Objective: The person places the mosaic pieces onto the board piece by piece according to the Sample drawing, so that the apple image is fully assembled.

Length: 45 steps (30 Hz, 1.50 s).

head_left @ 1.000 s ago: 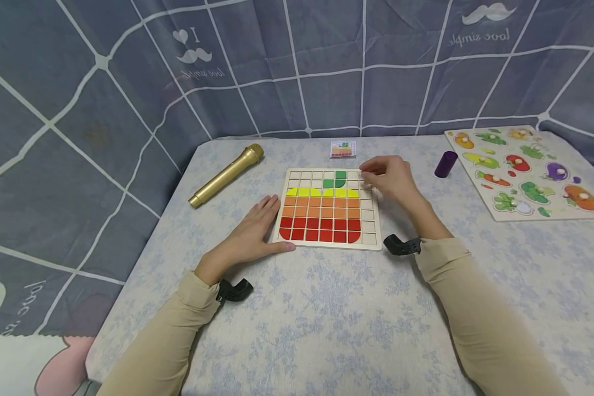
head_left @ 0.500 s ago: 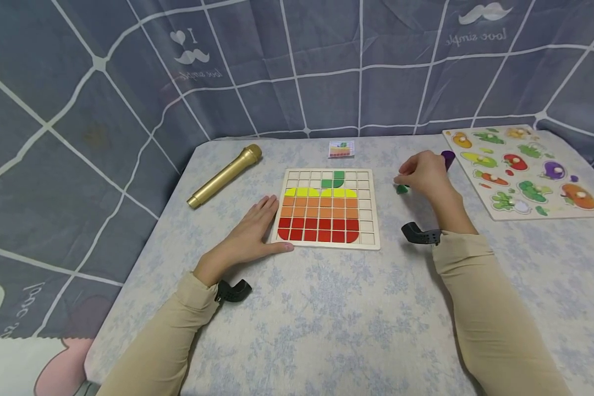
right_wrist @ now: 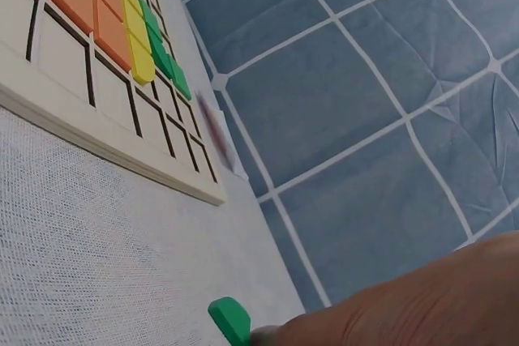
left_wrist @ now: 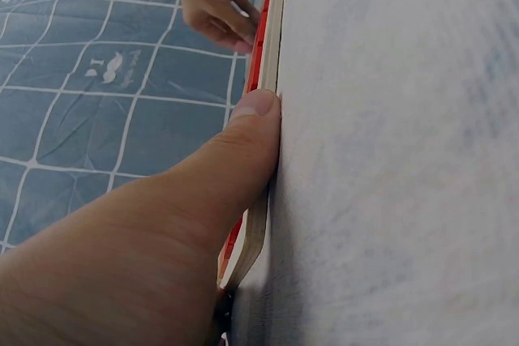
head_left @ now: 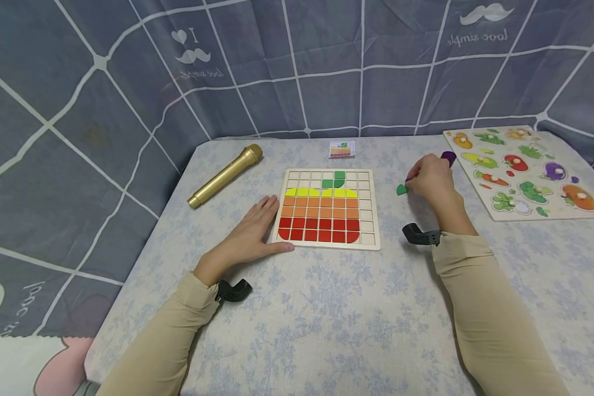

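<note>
A square wooden grid board point(head_left: 368, 231) lies mid-table, with red, orange, yellow and green tiles forming a picture in its cells. My left hand point(head_left: 251, 234) lies flat at the board's left side, thumb along the front edge; the left wrist view shows that thumb point(left_wrist: 235, 139) against the board's rim. To the right of the board, my right hand point(head_left: 433, 177) has curled fingers and pinches a small green tile point(head_left: 401, 189) by its edge, at the tabletop. In the right wrist view the green tile point(right_wrist: 231, 319) meets a fingertip; the other fingers are hidden.
A gold microphone point(head_left: 226, 175) lies at the back left. Behind the board is a small picture card point(head_left: 342, 149). A purple cylinder point(head_left: 449, 158) is partly hidden behind my right hand, and a vegetable puzzle board point(head_left: 524, 176) lies far right. A tiled-pattern curtain hangs behind.
My right hand has moved right, from the board's upper right corner to the green tile, and its fingers have come down to it. The left hand has stayed at the board.
</note>
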Each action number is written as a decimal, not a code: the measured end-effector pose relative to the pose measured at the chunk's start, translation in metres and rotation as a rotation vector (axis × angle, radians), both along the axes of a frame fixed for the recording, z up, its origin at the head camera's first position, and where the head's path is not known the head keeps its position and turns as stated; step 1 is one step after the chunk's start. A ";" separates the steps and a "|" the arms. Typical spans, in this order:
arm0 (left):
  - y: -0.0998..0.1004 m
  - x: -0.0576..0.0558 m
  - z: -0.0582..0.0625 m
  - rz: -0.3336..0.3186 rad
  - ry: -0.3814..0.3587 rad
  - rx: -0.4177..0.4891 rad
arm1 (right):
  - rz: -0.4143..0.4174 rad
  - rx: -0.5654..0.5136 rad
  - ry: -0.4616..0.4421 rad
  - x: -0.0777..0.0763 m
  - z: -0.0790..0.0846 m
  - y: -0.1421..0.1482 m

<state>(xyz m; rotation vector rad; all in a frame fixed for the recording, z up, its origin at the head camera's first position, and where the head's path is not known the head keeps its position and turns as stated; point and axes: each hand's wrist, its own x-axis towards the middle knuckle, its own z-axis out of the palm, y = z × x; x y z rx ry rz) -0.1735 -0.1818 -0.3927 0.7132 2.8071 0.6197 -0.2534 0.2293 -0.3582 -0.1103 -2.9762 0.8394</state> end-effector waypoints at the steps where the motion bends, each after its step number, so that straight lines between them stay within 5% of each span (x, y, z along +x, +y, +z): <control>1: 0.000 0.000 0.001 0.000 0.000 0.001 | 0.003 -0.004 -0.003 0.000 -0.001 0.000; 13: 0.001 -0.001 -0.001 -0.005 0.004 -0.006 | 0.041 -0.107 -0.047 -0.005 -0.007 0.003; 23: 0.001 -0.001 -0.003 0.007 0.000 0.003 | 0.039 -0.211 0.108 -0.010 -0.010 -0.007; 31: 0.000 -0.002 -0.003 -0.002 0.006 -0.006 | 0.037 -0.305 0.234 -0.008 -0.014 -0.048; 45: 0.000 -0.001 0.000 -0.009 0.012 0.003 | 0.169 -0.394 0.198 -0.013 -0.018 -0.140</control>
